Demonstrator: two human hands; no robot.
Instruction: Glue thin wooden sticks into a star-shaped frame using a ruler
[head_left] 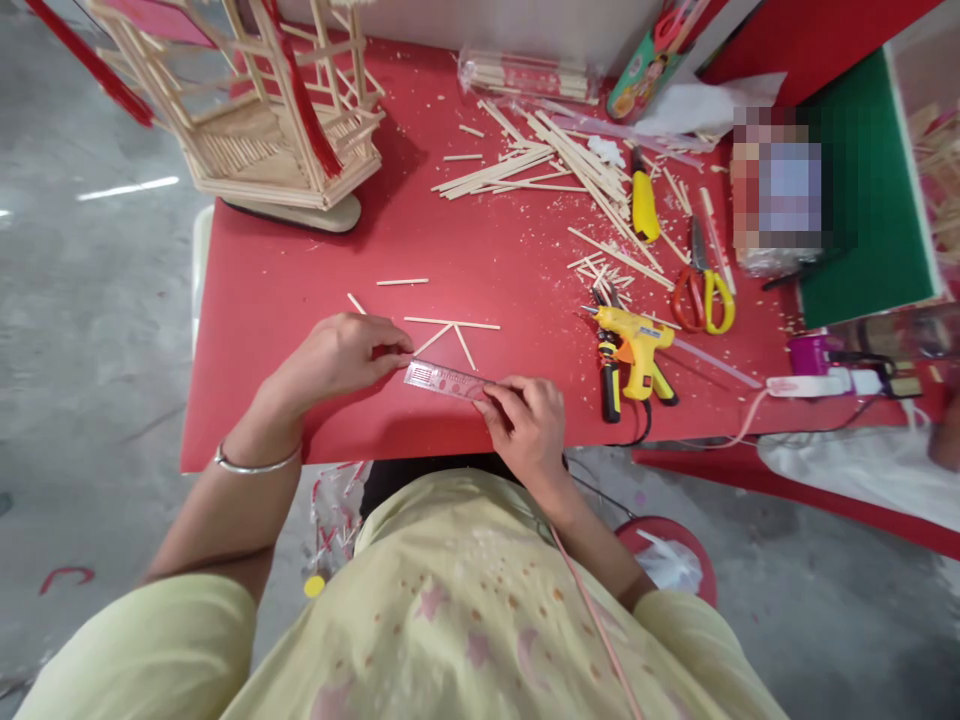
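Note:
A short clear plastic ruler (448, 382) with red markings is held between my hands near the table's front edge. My left hand (337, 358) pinches at its left end, fingers closed. On the other end, my right hand (529, 420) grips with thumb and fingers closed. Whether a thin stick lies along the ruler under my fingers, I cannot make out. Just beyond the ruler lies a wooden stick (465, 324) with two shorter sticks (465, 348) slanting from its middle toward me. Another loose stick (403, 282) lies farther back, and one more (356, 303) lies by my left hand.
A stick-built model (277, 190) with red tassels stands at back left. Loose sticks (517, 170) are heaped at the back. To the right lie a yellow glue gun (637, 345), pliers (610, 385), scissors (701, 285), a yellow-handled tool (643, 200) and a power strip (810, 385).

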